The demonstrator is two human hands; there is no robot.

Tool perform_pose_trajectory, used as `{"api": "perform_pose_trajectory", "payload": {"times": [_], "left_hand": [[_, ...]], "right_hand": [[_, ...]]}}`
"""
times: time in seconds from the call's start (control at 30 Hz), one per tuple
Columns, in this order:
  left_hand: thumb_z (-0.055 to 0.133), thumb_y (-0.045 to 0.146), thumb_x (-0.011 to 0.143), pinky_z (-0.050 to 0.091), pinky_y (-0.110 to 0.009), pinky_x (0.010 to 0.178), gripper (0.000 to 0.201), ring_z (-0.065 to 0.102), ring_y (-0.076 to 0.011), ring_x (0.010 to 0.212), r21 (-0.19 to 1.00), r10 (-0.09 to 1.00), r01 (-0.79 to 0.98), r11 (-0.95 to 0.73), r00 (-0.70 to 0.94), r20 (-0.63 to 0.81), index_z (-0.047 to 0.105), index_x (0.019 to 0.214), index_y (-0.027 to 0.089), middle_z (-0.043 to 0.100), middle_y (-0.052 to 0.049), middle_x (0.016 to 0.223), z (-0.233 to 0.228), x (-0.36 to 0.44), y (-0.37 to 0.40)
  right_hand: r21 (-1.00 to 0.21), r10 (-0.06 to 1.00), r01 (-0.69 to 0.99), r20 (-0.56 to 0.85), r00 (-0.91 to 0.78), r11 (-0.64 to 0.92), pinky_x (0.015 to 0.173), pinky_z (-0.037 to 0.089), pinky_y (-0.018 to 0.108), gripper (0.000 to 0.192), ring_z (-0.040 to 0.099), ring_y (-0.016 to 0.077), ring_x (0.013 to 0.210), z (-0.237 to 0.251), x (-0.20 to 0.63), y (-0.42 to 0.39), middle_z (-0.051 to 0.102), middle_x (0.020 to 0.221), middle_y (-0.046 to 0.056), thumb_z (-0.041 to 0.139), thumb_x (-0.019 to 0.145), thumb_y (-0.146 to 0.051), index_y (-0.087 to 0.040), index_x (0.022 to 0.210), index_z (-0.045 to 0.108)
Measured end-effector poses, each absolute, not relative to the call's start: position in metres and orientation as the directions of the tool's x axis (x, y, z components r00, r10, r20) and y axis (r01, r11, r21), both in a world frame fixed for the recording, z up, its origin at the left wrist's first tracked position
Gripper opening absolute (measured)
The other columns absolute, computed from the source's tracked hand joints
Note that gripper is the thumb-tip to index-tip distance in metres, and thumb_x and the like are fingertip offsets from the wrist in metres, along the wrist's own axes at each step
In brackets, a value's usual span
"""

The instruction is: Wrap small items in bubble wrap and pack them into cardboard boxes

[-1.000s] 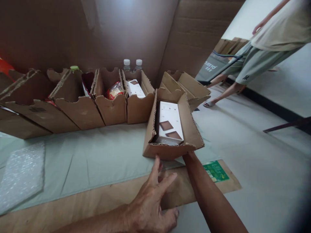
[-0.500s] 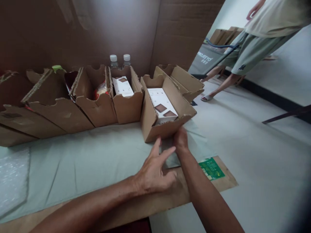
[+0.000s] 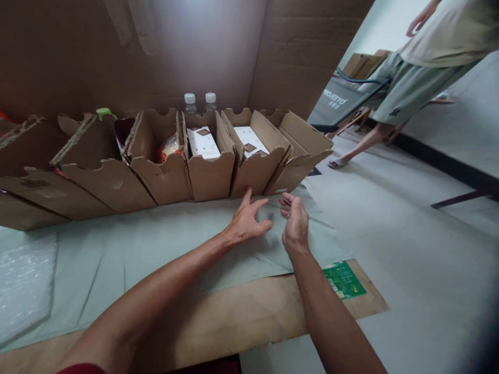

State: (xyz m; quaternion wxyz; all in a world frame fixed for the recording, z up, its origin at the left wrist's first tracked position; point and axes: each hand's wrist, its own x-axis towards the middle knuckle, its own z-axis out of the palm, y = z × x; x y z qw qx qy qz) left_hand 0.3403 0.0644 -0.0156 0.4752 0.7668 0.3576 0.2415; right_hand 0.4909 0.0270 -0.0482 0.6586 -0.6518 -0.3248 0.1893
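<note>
From the left I see a sheet of bubble wrap (image 3: 23, 283) on the pale cloth (image 3: 128, 244), then a row of cardboard boxes (image 3: 113, 182) packed side by side against the cardboard wall. My left hand (image 3: 245, 223) has its fingers spread, fingertips at the front of the box with the white carton (image 3: 255, 166), which stands in line between its neighbours. My right hand (image 3: 294, 223) hovers just beside, fingers loosely curled and empty. Farther right, another person (image 3: 424, 57) stands on the floor.
</note>
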Motion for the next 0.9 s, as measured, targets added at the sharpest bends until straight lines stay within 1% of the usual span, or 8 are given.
{"api": "perform_pose_trajectory", "payload": {"times": [0.07, 0.2, 0.33, 0.43, 0.53, 0.63, 0.7, 0.9], "left_hand": [[0.073, 0.024, 0.079, 0.043, -0.054, 0.12, 0.072, 0.037, -0.0403, 0.155, 0.888, 0.766, 0.348, -0.299, 0.642, 0.006, 0.055, 0.148, 0.01, 0.007, -0.026, 0.175, -0.019, 0.329, 0.059], [0.073, 0.028, 0.079, 0.037, -0.058, 0.123, 0.063, 0.041, -0.04, 0.153, 0.87, 0.691, 0.331, -0.364, 0.723, 0.014, 0.064, 0.14, 0.016, 0.037, -0.021, 0.167, -0.032, 0.271, 0.015], [0.07, 0.029, 0.086, 0.034, -0.062, 0.124, 0.053, 0.037, -0.0388, 0.156, 0.838, 0.627, 0.258, -0.481, 0.769, 0.123, 0.065, 0.139, 0.026, 0.044, -0.015, 0.166, -0.066, 0.191, -0.066], [0.072, 0.037, 0.091, 0.043, -0.059, 0.118, 0.06, 0.043, -0.0386, 0.152, 0.817, 0.592, 0.095, -0.569, 0.737, 0.326, 0.055, 0.148, 0.031, 0.056, -0.016, 0.156, -0.099, 0.151, -0.113], [0.074, 0.043, 0.093, 0.055, -0.048, 0.106, 0.06, 0.062, -0.0342, 0.134, 0.8, 0.571, -0.045, -0.599, 0.676, 0.466, 0.053, 0.148, 0.033, 0.071, -0.015, 0.135, -0.113, 0.137, -0.126], [0.068, 0.036, 0.097, 0.057, -0.046, 0.103, 0.052, 0.068, -0.0309, 0.122, 0.828, 0.584, -0.131, -0.546, 0.649, 0.487, 0.054, 0.147, 0.029, 0.074, -0.015, 0.126, -0.098, 0.141, -0.12], [0.067, 0.031, 0.096, 0.056, -0.047, 0.104, 0.05, 0.069, -0.0303, 0.12, 0.854, 0.607, -0.16, -0.495, 0.64, 0.471, 0.056, 0.145, 0.027, 0.074, -0.015, 0.124, -0.081, 0.144, -0.117], [0.067, 0.018, 0.087, 0.058, -0.042, 0.096, 0.05, 0.071, -0.0275, 0.115, 0.896, 0.695, -0.135, -0.423, 0.586, 0.416, 0.064, 0.136, 0.026, 0.074, -0.013, 0.124, -0.06, 0.132, -0.129]], "right_hand": [[-0.967, 0.673, 0.237, 0.236, 0.701, 0.092, 0.093, 0.05, 0.045, 0.067, 0.068, 0.0288, 0.113, -0.046, 0.491, 0.025, 0.075, 0.122, 0.014, 0.042, 0.089, -0.074, -0.018, 0.111, 0.072], [-0.922, 0.698, 0.358, 0.354, 0.623, 0.148, 0.1, 0.049, 0.047, 0.044, 0.069, 0.0277, 0.107, -0.036, 0.478, 0.017, 0.078, 0.11, 0.012, 0.06, 0.086, -0.057, -0.019, 0.103, 0.073], [-0.849, 0.789, 0.454, 0.465, 0.401, 0.27, 0.089, 0.056, 0.04, 0.031, 0.072, 0.0231, 0.094, -0.011, 0.44, 0.013, 0.079, 0.1, 0.008, 0.063, 0.089, -0.041, -0.02, 0.11, 0.072], [-0.757, 0.849, 0.534, 0.513, 0.127, 0.377, 0.082, 0.057, 0.035, 0.044, 0.07, 0.0187, 0.083, 0.026, 0.406, 0.028, 0.077, 0.096, 0.003, 0.057, 0.095, -0.033, -0.022, 0.138, 0.062], [-0.627, 0.9, 0.71, 0.436, -0.021, 0.32, 0.08, 0.056, 0.036, 0.061, 0.068, 0.0194, 0.075, 0.065, 0.381, 0.063, 0.077, 0.091, 0.001, 0.055, 0.094, -0.026, -0.026, 0.154, 0.049], [-0.409, 0.95, 0.901, 0.312, -0.009, 0.143, 0.08, 0.053, 0.036, 0.045, 0.071, 0.0246, 0.084, 0.091, 0.365, 0.094, 0.079, 0.092, 0.005, 0.058, 0.091, -0.023, -0.026, 0.136, 0.067], [-0.332, 0.958, 0.94, 0.287, 0.026, 0.074, 0.078, 0.051, 0.036, 0.031, 0.073, 0.0277, 0.088, 0.099, 0.359, 0.099, 0.079, 0.092, 0.008, 0.057, 0.091, -0.022, -0.023, 0.117, 0.075], [-0.338, 0.937, 0.933, 0.35, 0.001, 0.125, 0.065, 0.048, 0.033, 0.021, 0.073, 0.0256, 0.072, 0.092, 0.37, 0.001, 0.077, 0.079, 0.006, 0.054, 0.092, -0.026, -0.023, 0.099, 0.074]]}}
